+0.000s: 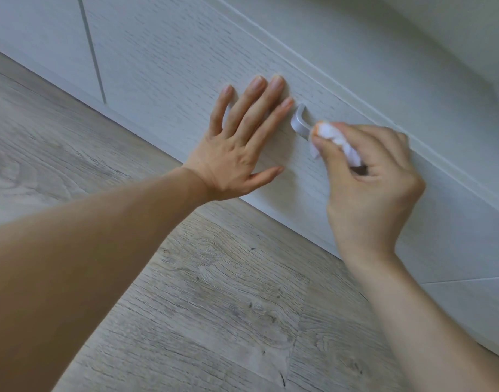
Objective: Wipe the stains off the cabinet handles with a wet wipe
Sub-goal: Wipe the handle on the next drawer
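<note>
A small silver metal handle (299, 120) sticks out of a white wood-grain cabinet front (172, 66). My right hand (369, 188) pinches a bunched white wet wipe (336, 140) and presses it against the handle's right end, hiding that part. An orange tinge shows at the wipe's tip. My left hand (242, 140) lies flat on the cabinet front just left of the handle, fingers spread, holding nothing.
A grey wood-look floor (200, 292) runs along the cabinet's lower edge. A vertical seam between cabinet panels (92, 49) is at the upper left. A ledge or moulding (341, 80) runs diagonally above the handle.
</note>
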A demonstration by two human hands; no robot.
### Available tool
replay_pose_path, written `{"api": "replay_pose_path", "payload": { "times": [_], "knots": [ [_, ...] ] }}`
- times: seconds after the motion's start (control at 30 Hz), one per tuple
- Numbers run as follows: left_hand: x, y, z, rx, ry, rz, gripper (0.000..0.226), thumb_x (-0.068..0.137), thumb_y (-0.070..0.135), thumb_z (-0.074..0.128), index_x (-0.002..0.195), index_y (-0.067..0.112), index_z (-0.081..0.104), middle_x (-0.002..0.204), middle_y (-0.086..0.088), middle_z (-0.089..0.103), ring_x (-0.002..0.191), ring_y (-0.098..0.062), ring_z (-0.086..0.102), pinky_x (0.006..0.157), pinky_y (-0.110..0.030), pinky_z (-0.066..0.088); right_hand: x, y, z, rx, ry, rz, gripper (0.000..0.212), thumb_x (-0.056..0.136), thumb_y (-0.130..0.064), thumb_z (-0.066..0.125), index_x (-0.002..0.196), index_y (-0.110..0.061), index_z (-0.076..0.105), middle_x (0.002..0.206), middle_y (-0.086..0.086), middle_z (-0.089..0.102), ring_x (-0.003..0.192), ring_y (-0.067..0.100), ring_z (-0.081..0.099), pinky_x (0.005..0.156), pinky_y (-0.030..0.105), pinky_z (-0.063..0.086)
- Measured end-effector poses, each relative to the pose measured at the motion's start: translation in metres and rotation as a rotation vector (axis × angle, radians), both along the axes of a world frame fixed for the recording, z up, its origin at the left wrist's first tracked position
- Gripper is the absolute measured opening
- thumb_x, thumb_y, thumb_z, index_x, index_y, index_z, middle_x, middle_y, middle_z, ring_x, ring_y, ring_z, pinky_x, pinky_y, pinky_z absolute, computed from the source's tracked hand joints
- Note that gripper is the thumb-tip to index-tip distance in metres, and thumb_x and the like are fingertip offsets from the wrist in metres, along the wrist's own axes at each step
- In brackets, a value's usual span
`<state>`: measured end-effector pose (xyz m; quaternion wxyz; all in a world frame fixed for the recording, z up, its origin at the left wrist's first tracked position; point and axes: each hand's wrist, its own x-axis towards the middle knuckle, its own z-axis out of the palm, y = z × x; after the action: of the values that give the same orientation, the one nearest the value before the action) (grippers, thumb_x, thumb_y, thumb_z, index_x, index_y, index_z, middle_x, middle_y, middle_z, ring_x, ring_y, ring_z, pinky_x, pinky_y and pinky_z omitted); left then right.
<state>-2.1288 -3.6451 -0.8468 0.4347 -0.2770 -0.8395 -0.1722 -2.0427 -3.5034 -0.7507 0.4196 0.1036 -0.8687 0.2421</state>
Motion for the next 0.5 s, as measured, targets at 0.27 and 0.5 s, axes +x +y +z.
{"api": "replay_pose_path", "payload": {
  "times": [0.27, 0.5],
  "knots": [
    [-0.005, -0.006, -0.002, -0.047, 0.058, 0.014, 0.075, 0.093, 0.055, 0.036, 0.147, 0.004, 0.023, 0.149, -0.020, 0.025, 0.139, -0.034, 0.014, 0.116, -0.044, 0.002, 0.001, -0.002, -0.001, 0.135, 0.041, 0.021, 0.009, 0.085, -0.012, 0.070, 0.090, -0.006, 0.074, 0.077, 0.005, 0.065, 0.075, 0.020, 0.051, 0.071, 0.023, 0.041],
    [-0.006, -0.009, -0.003, -0.058, 0.068, 0.015, 0.075, 0.093, 0.055, 0.035, 0.148, 0.006, 0.021, 0.151, -0.018, 0.021, 0.141, -0.031, 0.011, 0.116, -0.043, 0.002, -0.001, -0.007, -0.003, 0.129, 0.067, -0.015, 0.010, 0.087, -0.013, 0.068, 0.090, -0.006, 0.074, 0.077, 0.007, 0.066, 0.078, 0.017, 0.047, 0.072, 0.021, 0.038]
  ]
}}
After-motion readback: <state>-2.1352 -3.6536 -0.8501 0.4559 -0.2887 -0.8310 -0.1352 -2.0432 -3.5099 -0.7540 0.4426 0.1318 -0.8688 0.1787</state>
